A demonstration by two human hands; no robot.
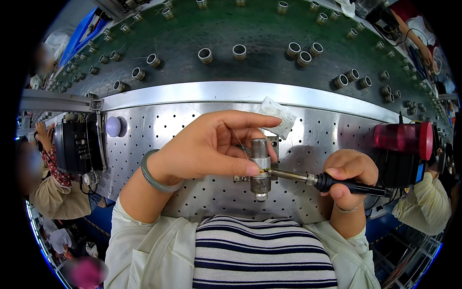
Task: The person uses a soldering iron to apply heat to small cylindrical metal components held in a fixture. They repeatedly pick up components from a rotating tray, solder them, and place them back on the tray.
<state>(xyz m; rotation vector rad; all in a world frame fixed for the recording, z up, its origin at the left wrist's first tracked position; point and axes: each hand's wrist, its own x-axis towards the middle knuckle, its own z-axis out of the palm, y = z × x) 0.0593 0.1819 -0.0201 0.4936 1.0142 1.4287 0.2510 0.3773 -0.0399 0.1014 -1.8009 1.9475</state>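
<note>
My left hand reaches over the perforated metal worktop and pinches a thin wire with thumb and fingertips beside a small upright metal cylinder fixture. My right hand grips the black handle of a soldering iron. Its metal tip points left and touches the side of the cylinder, next to my left thumb. A grey-green bangle sits on my left wrist.
A green conveyor belt behind the worktop carries several small metal rings. A white damp sponge lies past the fixture. A red cylindrical device stands at the right, a black device at the left. Other people work on both sides.
</note>
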